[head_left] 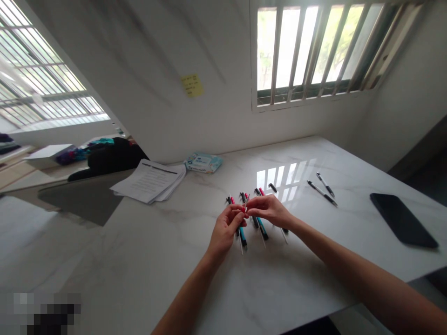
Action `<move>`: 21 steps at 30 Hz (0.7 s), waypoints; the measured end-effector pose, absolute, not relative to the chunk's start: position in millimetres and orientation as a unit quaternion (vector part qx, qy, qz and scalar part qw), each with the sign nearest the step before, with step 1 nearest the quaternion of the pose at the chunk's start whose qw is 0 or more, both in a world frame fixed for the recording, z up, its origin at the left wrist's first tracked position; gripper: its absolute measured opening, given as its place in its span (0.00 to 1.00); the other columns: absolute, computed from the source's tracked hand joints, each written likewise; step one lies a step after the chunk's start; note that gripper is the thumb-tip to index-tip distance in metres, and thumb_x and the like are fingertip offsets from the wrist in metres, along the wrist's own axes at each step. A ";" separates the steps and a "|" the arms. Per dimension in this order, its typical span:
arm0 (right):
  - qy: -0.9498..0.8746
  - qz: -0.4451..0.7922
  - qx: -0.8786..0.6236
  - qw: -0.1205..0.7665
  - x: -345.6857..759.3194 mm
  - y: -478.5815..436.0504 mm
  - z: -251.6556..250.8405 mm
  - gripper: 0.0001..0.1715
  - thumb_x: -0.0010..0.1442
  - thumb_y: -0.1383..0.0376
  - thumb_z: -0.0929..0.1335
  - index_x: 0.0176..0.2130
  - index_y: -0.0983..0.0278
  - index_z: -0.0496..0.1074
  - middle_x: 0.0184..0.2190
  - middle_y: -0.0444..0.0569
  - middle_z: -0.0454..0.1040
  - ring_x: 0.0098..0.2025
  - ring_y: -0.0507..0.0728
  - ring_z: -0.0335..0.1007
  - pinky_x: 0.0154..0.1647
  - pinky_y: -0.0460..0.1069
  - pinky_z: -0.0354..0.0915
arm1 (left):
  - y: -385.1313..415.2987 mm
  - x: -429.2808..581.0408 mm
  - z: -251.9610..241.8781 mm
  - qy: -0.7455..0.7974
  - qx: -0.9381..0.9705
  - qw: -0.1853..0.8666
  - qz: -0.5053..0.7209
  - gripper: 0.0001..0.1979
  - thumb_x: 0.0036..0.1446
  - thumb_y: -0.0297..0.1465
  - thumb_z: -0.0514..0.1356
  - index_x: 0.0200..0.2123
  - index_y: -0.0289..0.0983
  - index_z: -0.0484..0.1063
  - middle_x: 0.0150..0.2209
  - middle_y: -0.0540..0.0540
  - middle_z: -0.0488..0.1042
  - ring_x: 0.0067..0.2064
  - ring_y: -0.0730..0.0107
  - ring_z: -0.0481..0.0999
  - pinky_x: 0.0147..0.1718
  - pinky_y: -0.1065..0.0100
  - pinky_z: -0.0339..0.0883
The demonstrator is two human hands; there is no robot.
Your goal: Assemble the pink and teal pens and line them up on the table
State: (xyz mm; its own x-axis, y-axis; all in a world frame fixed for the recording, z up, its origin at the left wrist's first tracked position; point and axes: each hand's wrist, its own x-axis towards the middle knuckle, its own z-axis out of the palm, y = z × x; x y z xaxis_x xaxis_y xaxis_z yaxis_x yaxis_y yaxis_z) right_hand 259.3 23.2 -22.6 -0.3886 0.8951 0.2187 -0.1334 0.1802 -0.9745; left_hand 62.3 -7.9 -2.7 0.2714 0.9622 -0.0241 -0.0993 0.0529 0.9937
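Over the middle of the white marbled table, my left hand (pixel 223 228) pinches a small red pen part (pixel 243 210). A thin stick like a pen refill (pixel 248 199) rises at the same spot. My right hand (pixel 271 210) meets it from the right, its fingers closed at the stick; their exact contact is partly hidden. Beneath both hands lie several pen parts in rows: blue-and-black barrels (pixel 261 228), red pieces (pixel 261 191), black pieces (pixel 242 197) and thin white refills (pixel 241 243). My hands cover some of them.
Right of my hands lie two pens (pixel 321 191) and a black phone (pixel 403 219). A black pen piece (pixel 273 187) lies behind my right hand. Stacked papers (pixel 150 181) and a wipes packet (pixel 203 163) sit along the wall, which bears a yellow note (pixel 192 85).
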 end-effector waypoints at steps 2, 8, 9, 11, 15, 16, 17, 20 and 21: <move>-0.600 0.561 -0.298 0.486 254.7 20.1 -21.1 0.13 0.58 0.57 0.78 0.40 0.63 0.83 0.39 0.50 0.83 0.40 0.57 0.80 0.46 0.52 0.74 | -8.7 62.9 -0.9 0.414 0.553 0.579 0.433 0.13 0.60 0.39 0.67 0.43 0.38 0.74 0.35 0.47 0.78 0.35 0.69 0.73 0.38 0.68 0.67; -0.555 0.559 -0.318 0.528 254.5 16.3 -12.6 0.13 0.57 0.56 0.78 0.36 0.63 0.82 0.37 0.49 0.82 0.37 0.54 0.76 0.41 0.49 0.72 | -10.1 64.5 -7.9 0.409 0.593 0.563 0.405 0.11 0.62 0.39 0.63 0.42 0.38 0.72 0.33 0.49 0.73 0.32 0.71 0.69 0.33 0.70 0.64; -0.534 0.560 -0.325 0.544 256.1 16.5 -10.8 0.13 0.58 0.55 0.77 0.36 0.63 0.82 0.38 0.49 0.82 0.37 0.54 0.76 0.40 0.49 0.71 | -9.9 64.0 -9.5 0.412 0.597 0.558 0.404 0.10 0.63 0.38 0.62 0.42 0.38 0.71 0.31 0.50 0.71 0.31 0.71 0.67 0.32 0.71 0.62; -0.490 0.566 -0.335 0.572 261.7 18.0 -6.7 0.14 0.59 0.53 0.76 0.38 0.61 0.81 0.38 0.48 0.81 0.37 0.53 0.75 0.40 0.48 0.71 | -9.5 62.5 -10.3 0.424 0.603 0.541 0.405 0.09 0.63 0.37 0.62 0.41 0.38 0.71 0.29 0.52 0.68 0.30 0.72 0.65 0.30 0.72 0.60; -0.510 0.533 -0.364 0.568 272.4 19.6 1.1 0.19 0.56 0.51 0.78 0.40 0.62 0.82 0.34 0.48 0.81 0.34 0.53 0.74 0.40 0.49 0.73 | -9.8 59.0 -1.8 0.454 0.601 0.501 0.427 0.10 0.61 0.39 0.64 0.37 0.38 0.73 0.26 0.54 0.64 0.27 0.74 0.61 0.27 0.73 0.55; -0.534 0.521 -0.370 0.554 272.4 18.6 2.1 0.19 0.55 0.51 0.78 0.39 0.62 0.82 0.34 0.49 0.81 0.33 0.53 0.74 0.39 0.50 0.74 | -10.0 58.3 1.1 0.458 0.596 0.495 0.437 0.12 0.60 0.40 0.66 0.36 0.38 0.74 0.25 0.54 0.63 0.26 0.75 0.59 0.26 0.73 0.54; -0.560 0.512 -0.372 0.534 270.9 16.8 2.5 0.20 0.54 0.50 0.78 0.38 0.63 0.83 0.34 0.49 0.82 0.34 0.54 0.75 0.39 0.50 0.74 | -10.1 57.7 3.7 0.459 0.589 0.493 0.446 0.13 0.58 0.41 0.67 0.35 0.37 0.75 0.24 0.54 0.63 0.26 0.75 0.58 0.25 0.73 0.53; -0.632 0.491 -0.374 0.469 260.0 8.9 -0.8 0.20 0.56 0.50 0.77 0.38 0.63 0.84 0.34 0.50 0.83 0.35 0.56 0.77 0.39 0.51 0.74 | -9.7 56.5 7.9 0.449 0.569 0.507 0.466 0.15 0.56 0.42 0.70 0.40 0.37 0.79 0.26 0.52 0.68 0.26 0.75 0.59 0.25 0.72 0.54; -0.651 0.478 -0.376 0.453 255.7 6.3 -3.1 0.19 0.56 0.50 0.77 0.38 0.63 0.84 0.33 0.49 0.82 0.34 0.56 0.77 0.37 0.50 0.73 | -9.4 56.3 7.9 0.446 0.566 0.512 0.468 0.16 0.55 0.42 0.70 0.42 0.37 0.80 0.28 0.51 0.70 0.26 0.75 0.61 0.26 0.72 0.56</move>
State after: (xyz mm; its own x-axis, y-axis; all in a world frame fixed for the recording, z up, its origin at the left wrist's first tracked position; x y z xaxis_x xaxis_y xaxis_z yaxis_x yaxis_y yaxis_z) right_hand 255.7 6.3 -3.1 -0.3058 0.9237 0.2306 0.0565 0.2594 -0.9641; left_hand 56.3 -9.4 7.9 0.1653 0.9835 0.0738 0.0257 -0.0791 0.9965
